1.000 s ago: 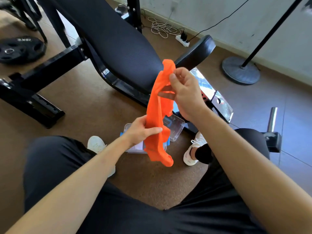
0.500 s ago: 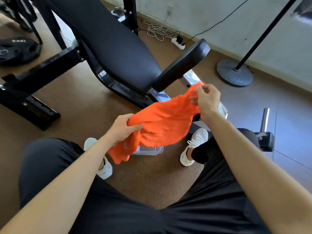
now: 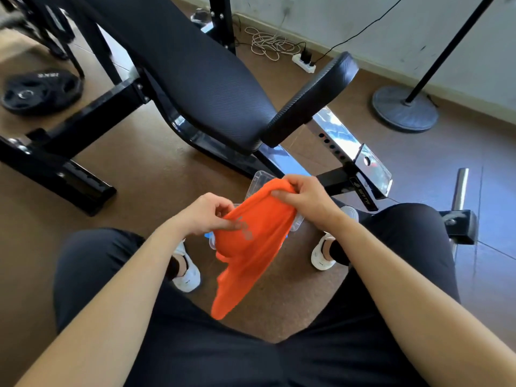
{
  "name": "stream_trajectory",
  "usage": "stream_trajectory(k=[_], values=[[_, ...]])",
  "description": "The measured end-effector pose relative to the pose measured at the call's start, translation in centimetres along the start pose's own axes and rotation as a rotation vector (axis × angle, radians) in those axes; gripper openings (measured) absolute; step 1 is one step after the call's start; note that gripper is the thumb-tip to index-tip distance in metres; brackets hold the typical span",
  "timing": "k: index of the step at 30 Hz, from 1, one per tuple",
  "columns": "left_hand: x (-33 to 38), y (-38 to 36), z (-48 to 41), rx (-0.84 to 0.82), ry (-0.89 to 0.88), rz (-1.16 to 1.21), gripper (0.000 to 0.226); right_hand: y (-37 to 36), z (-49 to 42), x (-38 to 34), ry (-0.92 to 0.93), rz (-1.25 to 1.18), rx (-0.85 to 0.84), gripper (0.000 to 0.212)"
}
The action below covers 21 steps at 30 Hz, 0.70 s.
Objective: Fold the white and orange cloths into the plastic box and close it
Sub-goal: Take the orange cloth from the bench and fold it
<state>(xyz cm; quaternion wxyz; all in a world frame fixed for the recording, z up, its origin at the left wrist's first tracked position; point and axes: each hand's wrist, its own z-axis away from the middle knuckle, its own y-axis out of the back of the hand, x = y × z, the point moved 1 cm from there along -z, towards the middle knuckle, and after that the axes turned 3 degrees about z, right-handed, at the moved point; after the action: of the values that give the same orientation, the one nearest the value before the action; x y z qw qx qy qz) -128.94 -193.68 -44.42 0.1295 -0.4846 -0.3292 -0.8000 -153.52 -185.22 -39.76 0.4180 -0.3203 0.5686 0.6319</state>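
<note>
An orange cloth (image 3: 252, 247) hangs in the air between my knees, its lower end drooping toward my lap. My left hand (image 3: 206, 215) pinches its left edge. My right hand (image 3: 305, 198) grips its bunched top edge. Directly below the cloth, the clear plastic box (image 3: 259, 178) stands on the floor between my feet, mostly hidden; only its lid edge and a corner show. I see no white cloth.
A black weight bench (image 3: 195, 79) stands just beyond the box, its metal frame (image 3: 349, 152) running to the right. A weight plate (image 3: 39, 90) lies far left. A round stand base (image 3: 405, 107) and a power strip (image 3: 304, 64) sit near the wall.
Both hands have come closer together and lower, bunching the spread cloth into a narrower hanging fold over the box. The view tilted slightly downward.
</note>
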Motion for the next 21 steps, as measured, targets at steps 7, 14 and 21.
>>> stream_trajectory(k=[7, 14, 21], values=[[-1.6, 1.9, 0.6, 0.139, 0.091, 0.128, 0.038, 3.5, 0.9, 2.1, -0.167, -0.266, 0.362, 0.023], [0.6, 1.4, 0.6, 0.444, -0.071, 0.555, 0.019, 4.1, 1.2, 3.3, -0.295, 0.010, 0.257, 0.008], [5.0, -0.3, 0.9, 0.361, -0.183, 0.572, 0.051, 2.0, 1.7, 1.4, -0.128, 0.121, -0.192, 0.035]])
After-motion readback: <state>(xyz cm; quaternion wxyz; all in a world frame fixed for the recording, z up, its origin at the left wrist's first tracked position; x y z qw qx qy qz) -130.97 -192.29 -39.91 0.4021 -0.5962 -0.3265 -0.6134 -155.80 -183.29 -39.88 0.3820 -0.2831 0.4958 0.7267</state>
